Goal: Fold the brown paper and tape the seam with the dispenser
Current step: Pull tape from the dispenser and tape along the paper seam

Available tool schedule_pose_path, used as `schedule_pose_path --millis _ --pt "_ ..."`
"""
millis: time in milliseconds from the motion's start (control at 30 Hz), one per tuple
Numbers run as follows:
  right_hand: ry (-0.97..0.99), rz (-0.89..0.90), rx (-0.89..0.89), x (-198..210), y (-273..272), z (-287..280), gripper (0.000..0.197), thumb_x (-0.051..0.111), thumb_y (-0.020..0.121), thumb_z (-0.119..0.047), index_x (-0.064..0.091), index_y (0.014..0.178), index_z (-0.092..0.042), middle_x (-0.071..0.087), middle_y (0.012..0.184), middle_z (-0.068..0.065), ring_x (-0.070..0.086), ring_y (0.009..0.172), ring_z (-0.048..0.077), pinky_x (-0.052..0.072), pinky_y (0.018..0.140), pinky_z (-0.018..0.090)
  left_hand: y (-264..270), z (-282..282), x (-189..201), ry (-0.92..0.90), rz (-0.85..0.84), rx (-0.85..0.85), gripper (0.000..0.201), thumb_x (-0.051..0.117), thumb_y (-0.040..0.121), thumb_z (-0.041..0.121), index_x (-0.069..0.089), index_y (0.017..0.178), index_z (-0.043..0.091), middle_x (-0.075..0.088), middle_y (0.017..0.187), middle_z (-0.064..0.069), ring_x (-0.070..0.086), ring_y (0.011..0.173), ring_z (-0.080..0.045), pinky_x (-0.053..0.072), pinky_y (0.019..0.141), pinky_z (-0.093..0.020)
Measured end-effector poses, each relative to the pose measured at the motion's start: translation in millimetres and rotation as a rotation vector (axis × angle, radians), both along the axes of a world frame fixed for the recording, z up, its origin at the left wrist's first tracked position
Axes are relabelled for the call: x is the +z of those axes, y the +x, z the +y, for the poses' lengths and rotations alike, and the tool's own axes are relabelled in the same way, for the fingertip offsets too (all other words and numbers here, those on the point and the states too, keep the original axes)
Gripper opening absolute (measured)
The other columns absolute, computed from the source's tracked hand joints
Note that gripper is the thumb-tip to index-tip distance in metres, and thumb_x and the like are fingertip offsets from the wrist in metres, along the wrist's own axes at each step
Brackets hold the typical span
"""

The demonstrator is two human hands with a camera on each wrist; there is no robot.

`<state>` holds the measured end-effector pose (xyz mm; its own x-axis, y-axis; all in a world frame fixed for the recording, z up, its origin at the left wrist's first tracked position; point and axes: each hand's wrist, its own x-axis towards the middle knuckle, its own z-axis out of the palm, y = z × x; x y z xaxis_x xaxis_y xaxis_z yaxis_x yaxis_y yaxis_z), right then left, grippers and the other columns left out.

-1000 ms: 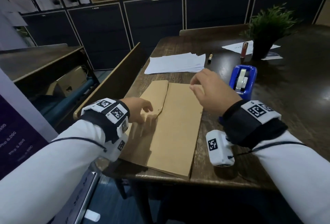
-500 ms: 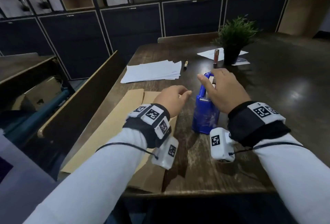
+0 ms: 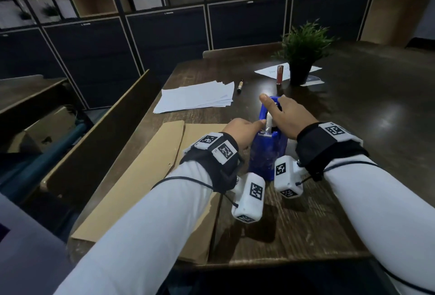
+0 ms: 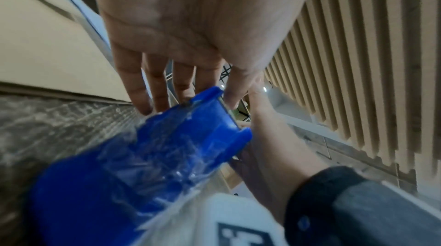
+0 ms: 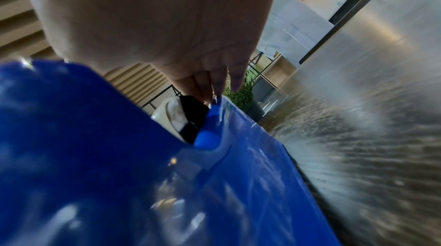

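Note:
The blue tape dispenser (image 3: pixel 266 153) stands on the dark wooden table (image 3: pixel 353 200), just right of the brown paper (image 3: pixel 146 177), which lies flat with a long fold on its left. My right hand (image 3: pixel 282 115) grips the dispenser's top, thumb on the left rim and fingers over the far end by the tape roll (image 5: pixel 171 116). My left hand (image 3: pixel 256 125) reaches its straight fingers to the dispenser's near end at the cutter. In the left wrist view the left hand (image 4: pixel 181 84) touches the upper edge of the dispenser (image 4: pixel 143 155). Whether it holds the tape end is hidden.
A stack of white sheets (image 3: pixel 195 99) and a pen (image 3: pixel 240 86) lie behind the brown paper. A potted plant (image 3: pixel 303 54) and a red tube (image 3: pixel 279 74) stand at the back. A wooden panel (image 3: pixel 98 141) borders the table's left side.
My left hand left the paper's flap and moved right to the dispenser's cutter end. My right hand took hold of the dispenser and brought it nearer, beside the paper.

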<state>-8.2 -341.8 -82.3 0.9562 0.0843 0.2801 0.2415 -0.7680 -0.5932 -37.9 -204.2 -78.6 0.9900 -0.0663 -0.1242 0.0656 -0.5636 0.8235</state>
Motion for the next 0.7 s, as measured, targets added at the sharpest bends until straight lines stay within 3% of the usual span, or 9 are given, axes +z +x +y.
schedule_pose_path --millis 33,100,167,267,367,433,533,600,700 --pt "-0.006 0.022 -0.002 -1.2 3.3 -1.0 0.066 0.024 0.093 -0.063 0.047 0.075 -0.005 0.052 0.075 0.013 0.050 0.075 0.024 0.036 0.069 0.036 0.9 -0.6 0.0 -0.032 0.021 0.015 0.051 0.049 0.095 0.043 0.070 0.106 -0.003 0.063 0.088 -0.011 0.054 0.080 -0.024 0.044 0.079 -0.033" --pt "-0.019 0.058 -0.027 -4.6 10.2 -3.3 0.070 0.018 0.089 -0.070 0.050 0.087 -0.008 0.060 0.104 0.022 0.054 0.106 0.029 0.038 0.088 0.039 2.1 -1.8 0.3 -0.099 0.054 0.038 0.046 0.054 0.093 0.042 0.071 0.106 0.001 0.068 0.091 -0.010 0.057 0.078 -0.021 0.047 0.080 -0.034" --pt "-0.053 0.086 -0.051 -6.8 14.2 -4.6 0.072 0.014 0.086 -0.074 0.050 0.092 -0.012 0.055 0.127 0.023 0.048 0.122 0.032 0.037 0.099 0.042 2.9 -4.7 0.7 -0.185 0.059 0.050 0.038 0.060 0.090 0.037 0.073 0.104 0.004 0.068 0.083 -0.007 0.056 0.068 -0.016 0.046 0.070 -0.028" --pt "-0.092 0.081 -0.053 -4.1 14.3 -4.9 0.067 0.008 0.083 -0.077 0.038 0.068 -0.019 0.057 0.119 0.023 0.051 0.118 0.033 0.038 0.094 0.041 2.0 -9.7 2.9 -0.266 0.055 0.076 0.037 0.066 0.085 0.035 0.074 0.101 0.003 0.073 0.100 -0.013 0.060 0.076 -0.020 0.050 0.078 -0.034" --pt "-0.113 0.070 -0.063 -3.4 18.1 -6.8 0.074 0.007 0.086 -0.075 0.045 0.070 -0.013 0.058 0.120 0.021 0.051 0.120 0.033 0.038 0.093 0.040 -2.0 -10.0 9.2 -0.309 0.099 0.111 0.037 0.066 0.084 0.033 0.071 0.105 0.003 0.072 0.108 -0.011 0.058 0.080 -0.020 0.044 0.070 -0.031" --pt "-0.142 0.065 -0.068 -3.9 21.0 -7.8 0.075 0.006 0.086 -0.074 0.047 0.068 -0.013 0.060 0.107 0.019 0.055 0.110 0.034 0.038 0.088 0.039 -4.1 -6.0 13.7 -0.375 0.130 0.097 0.026 0.064 0.086 0.025 0.069 0.099 0.004 0.067 0.095 -0.010 0.057 0.072 -0.017 0.043 0.061 -0.025" --pt "-0.181 0.061 -0.077 -1.7 21.8 -6.7 0.086 0.005 0.087 -0.072 0.061 0.084 -0.007 0.060 0.102 0.019 0.055 0.098 0.033 0.037 0.082 0.038 -12.2 2.7 18.6 -0.434 0.144 0.047 0.007 0.061 0.089 0.013 0.066 0.090 0.008 0.063 0.068 -0.001 0.058 0.045 -0.005 0.045 0.044 -0.014" --pt "-0.200 0.065 -0.097 0.8 20.2 -5.8 0.088 0.007 0.090 -0.069 0.065 0.094 -0.003 0.061 0.107 0.021 0.054 0.097 0.033 0.036 0.083 0.037 -17.2 8.2 17.5 -0.420 0.136 0.011 0.010 0.061 0.090 0.016 0.067 0.086 0.009 0.063 0.067 0.002 0.057 0.058 -0.009 0.044 0.054 -0.019" --pt "-0.209 0.067 -0.111 1.4 19.7 -4.6 0.087 0.009 0.091 -0.068 0.065 0.091 -0.002 0.060 0.101 0.019 0.047 0.086 0.028 0.034 0.080 0.035 -21.6 15.8 8.8 -0.348 0.139 -0.001 0.015 0.064 0.087 0.023 0.070 0.077 0.014 0.063 0.098 -0.002 0.051 0.092 -0.018 0.040 0.077 -0.031"
